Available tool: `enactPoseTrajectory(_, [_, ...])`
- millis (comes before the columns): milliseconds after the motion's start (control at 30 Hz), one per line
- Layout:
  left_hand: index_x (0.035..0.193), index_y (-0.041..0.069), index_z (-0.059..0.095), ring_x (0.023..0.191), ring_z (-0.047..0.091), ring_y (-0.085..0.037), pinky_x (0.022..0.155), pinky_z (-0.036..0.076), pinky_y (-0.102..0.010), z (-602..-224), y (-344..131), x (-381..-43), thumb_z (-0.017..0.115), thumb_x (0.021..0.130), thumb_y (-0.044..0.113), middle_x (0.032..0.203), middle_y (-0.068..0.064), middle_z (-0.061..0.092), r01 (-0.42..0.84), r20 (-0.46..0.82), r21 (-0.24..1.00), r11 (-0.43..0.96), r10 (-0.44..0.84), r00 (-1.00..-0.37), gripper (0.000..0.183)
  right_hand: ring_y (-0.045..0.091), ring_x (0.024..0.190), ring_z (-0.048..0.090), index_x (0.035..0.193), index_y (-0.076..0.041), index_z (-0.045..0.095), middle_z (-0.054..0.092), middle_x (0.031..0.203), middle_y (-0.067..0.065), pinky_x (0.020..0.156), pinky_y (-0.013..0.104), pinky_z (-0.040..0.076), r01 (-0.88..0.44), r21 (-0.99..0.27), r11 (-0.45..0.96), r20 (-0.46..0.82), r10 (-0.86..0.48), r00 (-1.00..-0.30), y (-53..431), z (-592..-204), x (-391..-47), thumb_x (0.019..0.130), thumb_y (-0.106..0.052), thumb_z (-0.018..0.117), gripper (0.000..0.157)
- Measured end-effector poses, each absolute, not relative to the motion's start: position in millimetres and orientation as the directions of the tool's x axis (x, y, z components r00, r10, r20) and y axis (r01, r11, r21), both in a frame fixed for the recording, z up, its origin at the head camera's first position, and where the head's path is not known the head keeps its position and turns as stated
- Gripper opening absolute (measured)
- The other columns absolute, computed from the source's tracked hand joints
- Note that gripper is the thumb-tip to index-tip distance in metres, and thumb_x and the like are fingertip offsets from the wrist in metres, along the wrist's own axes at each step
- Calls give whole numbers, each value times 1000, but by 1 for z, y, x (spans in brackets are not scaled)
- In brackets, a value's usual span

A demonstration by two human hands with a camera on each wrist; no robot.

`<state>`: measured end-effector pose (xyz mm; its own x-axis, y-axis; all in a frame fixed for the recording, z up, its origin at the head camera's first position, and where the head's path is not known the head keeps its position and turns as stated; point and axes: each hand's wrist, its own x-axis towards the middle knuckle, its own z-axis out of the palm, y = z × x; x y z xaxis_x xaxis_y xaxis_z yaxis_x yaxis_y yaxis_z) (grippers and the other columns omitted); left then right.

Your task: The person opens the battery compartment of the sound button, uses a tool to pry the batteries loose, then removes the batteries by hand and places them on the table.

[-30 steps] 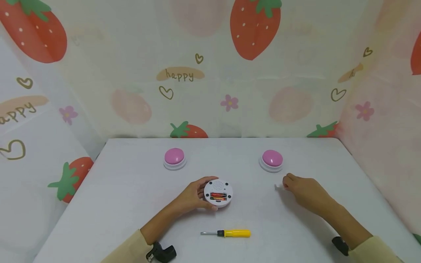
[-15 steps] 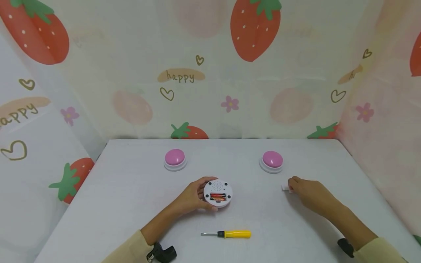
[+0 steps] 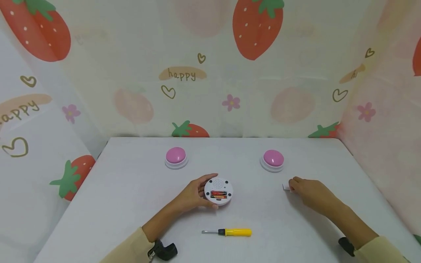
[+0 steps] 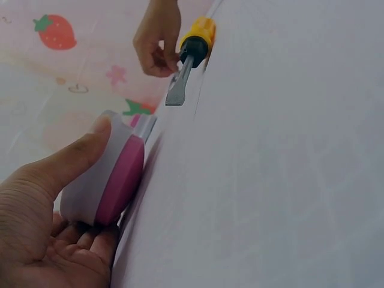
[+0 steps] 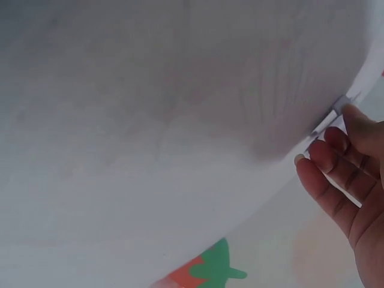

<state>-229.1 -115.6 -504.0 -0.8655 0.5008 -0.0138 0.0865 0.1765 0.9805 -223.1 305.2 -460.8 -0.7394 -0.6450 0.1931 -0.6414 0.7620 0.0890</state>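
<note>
My left hand (image 3: 190, 196) grips a round push button (image 3: 217, 183) by its rim. Its white underside faces up, and red-and-black batteries (image 3: 218, 194) lie in the uncovered compartment. In the left wrist view, its pink dome (image 4: 123, 180) faces the table, with the thumb on the white base. Farther right, my right hand (image 3: 312, 193) pinches a small white piece (image 3: 285, 187), which looks like a battery cover, at the tabletop. The right wrist view shows the thumb on that piece (image 5: 329, 120); the fingers hide part of it.
Two more pink-domed buttons stand upright farther back, one on the left (image 3: 175, 157) and one on the right (image 3: 273, 160). A yellow-handled flat screwdriver (image 3: 237, 232) lies in front of the left hand. Strawberry-print cloth walls border the white table (image 3: 131, 175).
My right hand has shifted slightly right and down, and the white piece now shows beyond its fingertips. The left hand keeps its hold on the button.
</note>
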Motion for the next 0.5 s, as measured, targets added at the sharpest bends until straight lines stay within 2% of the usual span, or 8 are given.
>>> enactPoseTrajectory(333, [151, 17, 47, 134, 52, -25, 105, 47, -29, -504, -116, -230, 93, 71, 5, 148, -6, 52, 89, -13, 979, 182, 493, -870, 93, 8, 58, 50, 96, -9, 64, 62, 82, -1, 55, 27, 55, -638, 103, 763, 192, -644, -740, 286, -445, -215, 83, -7, 82, 22])
enactPoseTrajectory(500, [152, 15, 47, 133, 53, -25, 105, 47, -28, -506, -117, -231, 92, 72, 4, 149, -7, 52, 99, -4, 977, 189, 481, -877, 93, 11, 62, 55, 96, -9, 66, 63, 83, -1, 55, 25, 55, -645, 113, 756, 198, -654, -730, 263, -432, -204, 82, -9, 84, 22])
